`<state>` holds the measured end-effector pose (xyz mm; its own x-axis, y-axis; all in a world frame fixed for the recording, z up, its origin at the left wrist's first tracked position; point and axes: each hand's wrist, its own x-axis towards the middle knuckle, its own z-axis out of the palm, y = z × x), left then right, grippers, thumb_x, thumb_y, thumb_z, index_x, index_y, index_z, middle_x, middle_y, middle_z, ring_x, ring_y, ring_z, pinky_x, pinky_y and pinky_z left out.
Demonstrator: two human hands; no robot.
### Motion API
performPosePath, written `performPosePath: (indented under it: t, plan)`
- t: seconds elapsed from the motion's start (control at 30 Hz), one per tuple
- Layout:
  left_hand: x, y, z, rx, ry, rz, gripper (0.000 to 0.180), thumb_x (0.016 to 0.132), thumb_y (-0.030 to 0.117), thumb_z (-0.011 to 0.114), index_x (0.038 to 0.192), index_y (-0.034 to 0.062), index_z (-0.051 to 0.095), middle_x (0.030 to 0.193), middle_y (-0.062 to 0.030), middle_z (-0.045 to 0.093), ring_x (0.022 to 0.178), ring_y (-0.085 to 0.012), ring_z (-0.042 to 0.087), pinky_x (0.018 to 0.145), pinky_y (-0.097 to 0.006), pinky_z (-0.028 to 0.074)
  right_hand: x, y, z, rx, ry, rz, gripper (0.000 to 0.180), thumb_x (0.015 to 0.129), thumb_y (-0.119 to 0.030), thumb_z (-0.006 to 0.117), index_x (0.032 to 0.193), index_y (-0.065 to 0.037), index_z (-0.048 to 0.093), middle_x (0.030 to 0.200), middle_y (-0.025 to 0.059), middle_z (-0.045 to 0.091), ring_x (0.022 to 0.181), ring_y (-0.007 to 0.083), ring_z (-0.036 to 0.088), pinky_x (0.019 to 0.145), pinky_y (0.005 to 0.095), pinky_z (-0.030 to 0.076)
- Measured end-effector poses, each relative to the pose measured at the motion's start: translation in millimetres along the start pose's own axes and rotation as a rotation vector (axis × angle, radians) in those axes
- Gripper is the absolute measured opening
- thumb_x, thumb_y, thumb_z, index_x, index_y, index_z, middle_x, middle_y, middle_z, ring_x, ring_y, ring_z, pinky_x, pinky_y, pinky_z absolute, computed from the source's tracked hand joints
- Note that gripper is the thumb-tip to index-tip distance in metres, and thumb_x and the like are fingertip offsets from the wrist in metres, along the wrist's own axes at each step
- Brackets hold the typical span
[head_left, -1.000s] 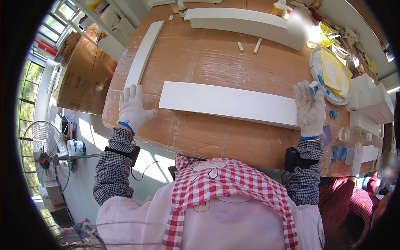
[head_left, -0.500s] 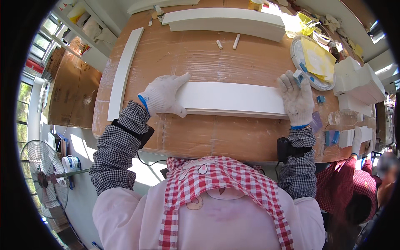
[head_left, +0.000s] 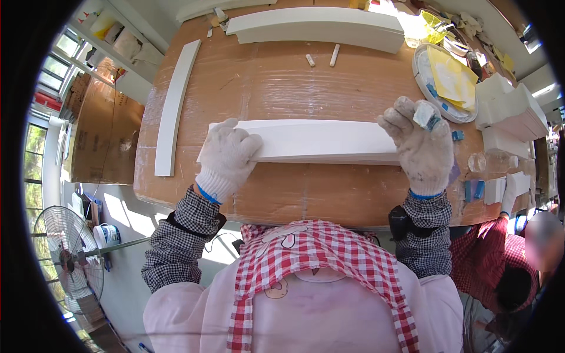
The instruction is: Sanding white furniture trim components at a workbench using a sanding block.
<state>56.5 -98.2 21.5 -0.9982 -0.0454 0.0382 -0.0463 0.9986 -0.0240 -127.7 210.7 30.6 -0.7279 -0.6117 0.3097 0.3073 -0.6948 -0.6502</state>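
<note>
A long white board lies crosswise on the table in front of me. My left hand, in a white knit glove, is closed over its left end, with the fingers curled on the top face. My right hand, gloved too, is at the board's right end and covers it. Between its thumb and fingers is a small whitish block with a blue side, held upward. Whether the right palm touches the board I cannot tell.
The table is covered in brown cardboard and clear film. A white strip lies left, larger white boards at the back. Right are a round tub lid with yellow sheets, white blocks and a co-worker. A fan stands left.
My left hand has moved from a spread grip at the board's left end to curled fingers on top. The board's left end now shows farther left. My right hand has tilted, showing more of the block.
</note>
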Motion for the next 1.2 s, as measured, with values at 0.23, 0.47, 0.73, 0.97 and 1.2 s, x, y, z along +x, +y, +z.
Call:
performPosePath:
  t: [0.23, 0.47, 0.73, 0.97, 1.2]
  plan:
    - [-23, -4, 9, -0.153, 0.116, -0.204, 0.066, 0.075, 0.036, 0.074, 0.127, 0.0027, 0.051, 0.133, -0.0199, 0.049, 0.137, -0.0398, 0.038, 0.117, -0.049, 0.028, 13, 35, -55, 0.162, 0.275, 0.106, 0.037, 0.100, -0.031, 0.056, 0.121, -0.002, 0.061, 0.122, 0.0183, 0.065, 0.115, 0.0341, 0.062, 0.108, 0.0518, 0.045]
    - [21, 52, 16, -0.146, -0.044, -0.124, 0.094, 0.087, 0.062, 0.058, 0.148, -0.0042, 0.033, 0.155, -0.0276, 0.030, 0.149, -0.0412, 0.018, 0.124, -0.048, 0.007, 15, 39, -58, 0.107, 0.191, 0.139, 0.038, 0.101, -0.032, 0.053, 0.121, -0.002, 0.061, 0.124, 0.0202, 0.064, 0.116, 0.0357, 0.061, 0.110, 0.0530, 0.043]
    - [62, 142, 30, -0.407, 0.020, 0.377, 0.095, 0.087, 0.066, 0.053, 0.148, -0.0045, 0.037, 0.155, -0.0270, 0.032, 0.149, -0.0399, 0.021, 0.125, -0.048, 0.006, 11, 38, -58, 0.222, 0.186, 0.124, 0.038, 0.102, -0.033, 0.052, 0.123, -0.002, 0.060, 0.125, 0.0223, 0.063, 0.116, 0.0372, 0.060, 0.111, 0.0526, 0.041]
    - [-10, 17, 14, -0.096, 0.102, -0.264, 0.100, 0.062, 0.049, 0.083, 0.137, -0.0016, 0.040, 0.142, -0.0225, 0.042, 0.141, -0.0408, 0.031, 0.121, -0.047, 0.021, 9, 36, -57, 0.143, 0.192, 0.094, 0.038, 0.102, -0.033, 0.052, 0.124, -0.002, 0.060, 0.125, 0.0210, 0.063, 0.117, 0.0355, 0.060, 0.111, 0.0510, 0.042]
    - [0, 18, 9, -0.025, 0.043, -0.202, 0.093, 0.054, 0.039, 0.088, 0.128, 0.0014, 0.044, 0.131, -0.0171, 0.047, 0.127, -0.0355, 0.042, 0.118, -0.049, 0.026, 10, 107, 6, 0.280, 0.135, 0.391, 0.023, 0.100, -0.021, 0.059, 0.113, -0.002, 0.059, 0.114, 0.0147, 0.065, 0.113, 0.0290, 0.063, 0.098, 0.0421, 0.052]
